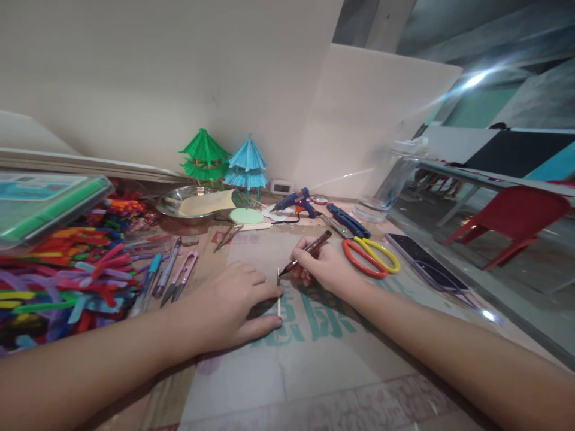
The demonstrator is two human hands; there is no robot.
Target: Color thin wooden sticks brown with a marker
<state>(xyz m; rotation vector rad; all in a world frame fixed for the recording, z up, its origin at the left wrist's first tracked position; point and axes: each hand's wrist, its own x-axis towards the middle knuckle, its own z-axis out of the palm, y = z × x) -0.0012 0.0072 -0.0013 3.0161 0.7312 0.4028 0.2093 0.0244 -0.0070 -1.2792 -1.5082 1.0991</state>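
Note:
My left hand (233, 305) lies palm down on the cardboard sheet (314, 359), its thumb and forefinger pinching a thin pale stick (279, 296) flat against it. My right hand (326, 266) grips a dark brown pen (308, 251) like a pencil. The pen's tip touches the far end of the stick, just beyond my left fingertips.
A heap of coloured pipe cleaners (63, 275) fills the left. Snips and cutters (173, 275) lie beside it. Orange and yellow scissors (371, 256), a blue glue gun (299, 202), a phone (424, 266), a bottle (395, 179), a metal bowl (191, 200), green and blue paper pagodas (224, 158) stand behind.

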